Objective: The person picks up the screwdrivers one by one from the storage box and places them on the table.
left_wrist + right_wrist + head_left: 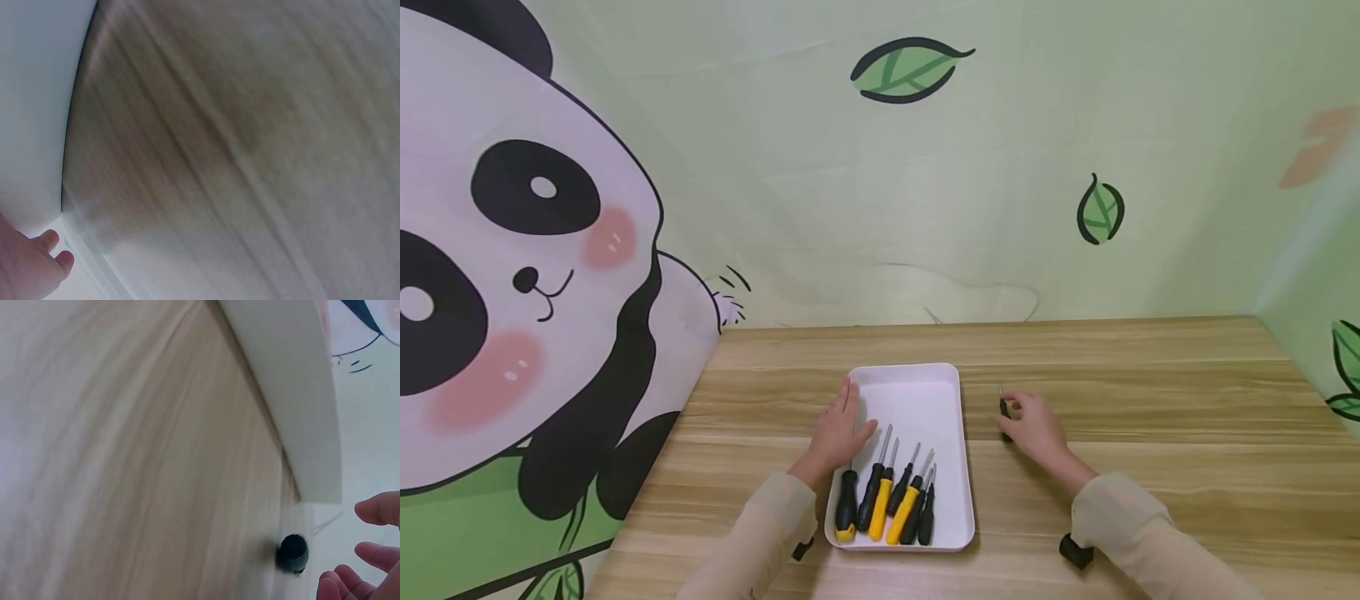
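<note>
A white tray (917,400) lies on the wooden table and holds several screwdrivers with black or yellow handles, such as a yellow one (906,515) and a thick black one with a yellow end (846,500). My left hand (837,429) rests along the tray's upper left rim, fingers straight; its fingertips show beside the tray wall (31,125) in the left wrist view. Right of the tray, a small black screwdriver (1005,408) is on the table, tip pointing away. My right hand (1036,427) is at it with fingers parted; the right wrist view shows its handle end (292,554) apart from the fingertips.
The wooden table (1187,400) extends to both sides of the tray. Behind it hangs a pale green wall cloth (1000,167) with printed leaves and a large panda (572,208) at left. Dark wrist straps (1077,552) show on both arms.
</note>
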`<state>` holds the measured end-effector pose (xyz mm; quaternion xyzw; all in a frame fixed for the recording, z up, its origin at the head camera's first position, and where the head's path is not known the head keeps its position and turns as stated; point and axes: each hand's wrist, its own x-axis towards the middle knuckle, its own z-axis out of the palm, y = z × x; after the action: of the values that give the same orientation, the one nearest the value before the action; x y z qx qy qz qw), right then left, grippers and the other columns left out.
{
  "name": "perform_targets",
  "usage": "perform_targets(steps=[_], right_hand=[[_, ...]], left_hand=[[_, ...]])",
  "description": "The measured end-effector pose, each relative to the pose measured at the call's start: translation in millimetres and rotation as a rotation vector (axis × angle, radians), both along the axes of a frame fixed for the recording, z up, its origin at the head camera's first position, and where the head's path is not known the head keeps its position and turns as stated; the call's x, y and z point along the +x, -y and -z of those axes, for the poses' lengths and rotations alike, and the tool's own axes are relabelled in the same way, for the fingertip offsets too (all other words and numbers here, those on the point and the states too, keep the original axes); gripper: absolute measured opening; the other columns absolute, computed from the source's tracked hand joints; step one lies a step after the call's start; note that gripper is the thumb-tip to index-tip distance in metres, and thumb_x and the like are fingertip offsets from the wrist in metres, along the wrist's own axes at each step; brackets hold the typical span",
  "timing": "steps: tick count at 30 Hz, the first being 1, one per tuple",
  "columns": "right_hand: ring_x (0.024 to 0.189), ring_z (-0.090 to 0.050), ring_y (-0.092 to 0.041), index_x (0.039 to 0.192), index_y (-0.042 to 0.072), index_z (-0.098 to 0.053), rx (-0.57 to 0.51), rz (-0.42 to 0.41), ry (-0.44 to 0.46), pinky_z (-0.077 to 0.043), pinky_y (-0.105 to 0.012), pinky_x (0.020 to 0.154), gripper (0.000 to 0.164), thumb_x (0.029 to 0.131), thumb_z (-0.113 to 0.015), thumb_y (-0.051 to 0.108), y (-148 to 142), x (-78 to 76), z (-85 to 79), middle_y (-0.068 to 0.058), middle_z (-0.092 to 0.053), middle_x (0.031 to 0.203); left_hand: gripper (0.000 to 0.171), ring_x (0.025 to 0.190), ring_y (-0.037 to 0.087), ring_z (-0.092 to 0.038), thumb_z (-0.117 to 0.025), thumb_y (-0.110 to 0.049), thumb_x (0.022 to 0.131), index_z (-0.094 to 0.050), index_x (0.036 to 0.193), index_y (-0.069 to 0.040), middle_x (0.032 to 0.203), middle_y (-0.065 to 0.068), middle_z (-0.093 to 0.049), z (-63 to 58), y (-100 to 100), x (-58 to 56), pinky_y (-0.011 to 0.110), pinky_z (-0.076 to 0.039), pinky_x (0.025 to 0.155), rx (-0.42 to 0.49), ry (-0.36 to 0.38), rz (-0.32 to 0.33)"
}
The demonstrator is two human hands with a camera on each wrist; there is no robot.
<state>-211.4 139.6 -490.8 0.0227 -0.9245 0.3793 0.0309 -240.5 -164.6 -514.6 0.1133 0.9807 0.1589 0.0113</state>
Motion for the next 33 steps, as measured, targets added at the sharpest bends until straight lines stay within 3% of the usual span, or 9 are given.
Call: perform_targets(steps=[14,20,26,33], right_hand=[[0.083,-0.055,-0.026,0.11,0.0,-0.058,-0.024,-0.064,-0.091,-0.045,-0.038,0.07,0.038,0.077,-0.063,0.018,24,15.9,-16.0,-0.019,-0.058,0.103],[0.087,-0.057,-0.029,0.107,-0.001,-0.059,-0.035,-0.105,-0.139,-0.047,-0.04,0.074,0.036,0.075,-0.064,0.015,35,26.2,-22.7,-0.017,-0.059,0.103],[0.092,-0.057,-0.03,0.11,0.0,-0.058,-0.044,-0.134,-0.095,-0.049,-0.039,0.076,0.038,0.076,-0.066,0.015,47,37.2,-29.3,-0.015,-0.057,0.109],[0.085,-0.058,-0.025,0.107,0.001,-0.059,-0.036,-0.184,-0.08,-0.049,-0.035,0.074,0.035,0.075,-0.067,0.013,59,48.8,-29.7,-0.014,-0.058,0.104]], left_hand=[[0.074,0.133,0.03,-0.021,-0.046,-0.041,0.088,-0.013,0.141,0.0,0.149,0.014,-0.006,-2.7,0,0.3,0.05,-0.027,0.102,0.012,0.004,0.008],[0.074,0.132,0.031,-0.023,-0.046,-0.041,0.088,-0.012,0.141,0.0,0.149,0.015,-0.006,-4.4,0,0.5,0.049,-0.027,0.102,0.013,0.019,0.006],[0.074,0.132,0.031,-0.024,-0.045,-0.041,0.089,-0.012,0.141,0.0,0.149,0.014,-0.004,-4.2,0,1.4,0.049,-0.027,0.102,0.021,0.02,0.009],[0.075,0.132,0.031,-0.024,-0.046,-0.041,0.088,-0.012,0.141,-0.001,0.149,0.014,-0.005,-3.8,-1,0.7,0.049,-0.027,0.102,0.018,0.021,0.001]])
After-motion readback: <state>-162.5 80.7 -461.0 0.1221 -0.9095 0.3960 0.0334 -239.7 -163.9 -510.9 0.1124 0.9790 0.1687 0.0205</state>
